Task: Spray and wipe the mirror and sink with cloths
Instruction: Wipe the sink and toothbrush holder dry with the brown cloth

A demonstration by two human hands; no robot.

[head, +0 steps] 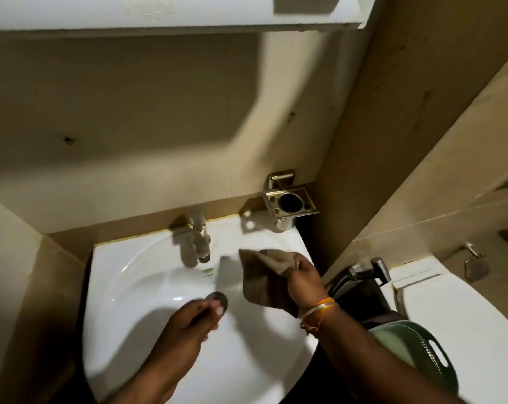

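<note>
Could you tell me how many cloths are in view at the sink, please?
1: a brown cloth held by the right hand above the right side of the sink. Others may lie out of view.

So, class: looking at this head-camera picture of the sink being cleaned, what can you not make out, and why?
- Mirror: not in the head view; only a white ledge shows at the top edge.
- Drain: partly covered by the left hand.
- Left hand's grip: motion blur hides whether it holds anything.
- Cloth in the right hand: blurred, its texture unreadable.
- Spray bottle: none visible.
</note>
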